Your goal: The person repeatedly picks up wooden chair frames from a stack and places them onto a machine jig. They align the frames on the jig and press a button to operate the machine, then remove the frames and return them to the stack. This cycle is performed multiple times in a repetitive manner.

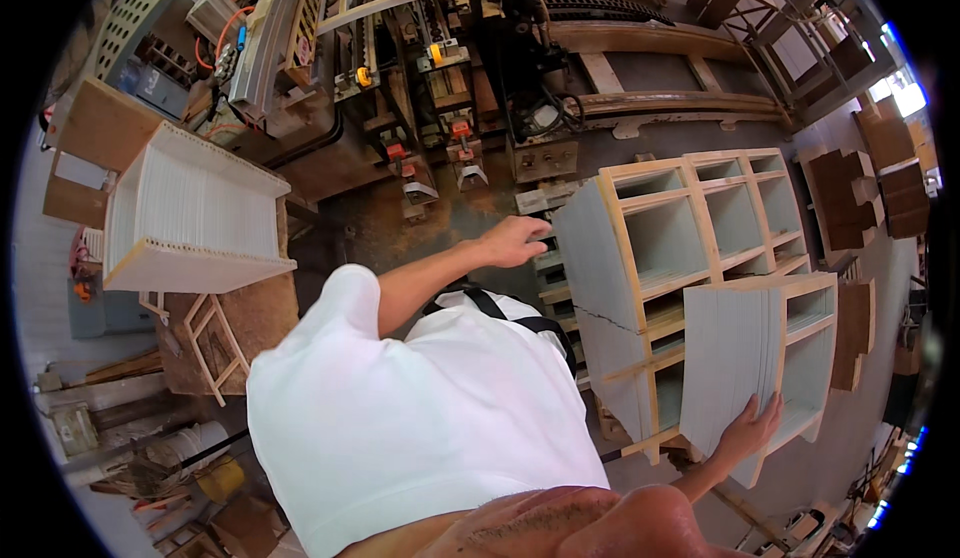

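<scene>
My left hand reaches forward with nothing in it, its fingers partly stretched just short of the cabinet group. My right hand lies flat on the side panel of a small cabinet frame, fingers spread near its front edge. That cabinet has pale grey panels and light wood face frames around openings without doors. Directly beyond it stands a larger group of similar cabinet frames, several openings wide. A dark crack-like line runs across the larger group's near side panel.
At the left, a stack of pale grey panels rests on a brown workbench, beside a small wooden frame. Ahead is a clamping machine with red and yellow parts. Brown boxes stand at the far right.
</scene>
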`<state>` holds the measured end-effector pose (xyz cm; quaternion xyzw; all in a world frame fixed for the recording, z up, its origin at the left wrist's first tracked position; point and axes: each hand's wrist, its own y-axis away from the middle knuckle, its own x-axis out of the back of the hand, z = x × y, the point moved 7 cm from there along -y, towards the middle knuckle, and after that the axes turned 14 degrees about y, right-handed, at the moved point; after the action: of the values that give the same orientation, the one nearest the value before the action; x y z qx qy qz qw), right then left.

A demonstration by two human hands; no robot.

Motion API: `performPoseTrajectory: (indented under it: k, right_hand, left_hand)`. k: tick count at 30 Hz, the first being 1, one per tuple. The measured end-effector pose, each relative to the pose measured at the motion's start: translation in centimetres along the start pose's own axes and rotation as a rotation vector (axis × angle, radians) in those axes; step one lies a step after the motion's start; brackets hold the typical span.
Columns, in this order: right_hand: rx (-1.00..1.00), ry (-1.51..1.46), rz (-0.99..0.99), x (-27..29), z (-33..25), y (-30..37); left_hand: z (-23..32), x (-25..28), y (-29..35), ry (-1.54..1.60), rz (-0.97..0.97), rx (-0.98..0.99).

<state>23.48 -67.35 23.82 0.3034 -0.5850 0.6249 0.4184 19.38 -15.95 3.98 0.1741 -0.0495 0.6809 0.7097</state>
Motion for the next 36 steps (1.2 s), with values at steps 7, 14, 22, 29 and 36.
performPoseTrajectory:
  k: [7,14,22,29,36]
  right_hand:
    - [-0.231,-0.071,-0.173,-2.5,5.8,-0.6]
    - [-0.101,-0.201,-0.099,2.1,-6.6,-4.5]
    - [0.717,-0.698,-0.08,6.2,-38.1,-4.1]
    - [1.057,-0.851,-0.262,4.6,-57.3,-0.3]
    - [1.35,-0.845,-0.239,6.9,-69.1,3.3]
  left_hand:
    - [4.5,-5.0,-4.5,-0.034,-0.131,-0.226]
    - [6.5,-2.9,-3.8,0.134,-0.103,-0.171]
    - [10.7,4.5,-3.9,1.382,0.012,-0.071]
    - [0.6,20.1,0.9,1.763,0.316,-0.247]
    - [-6.8,30.8,5.4,1.712,0.345,-0.438]
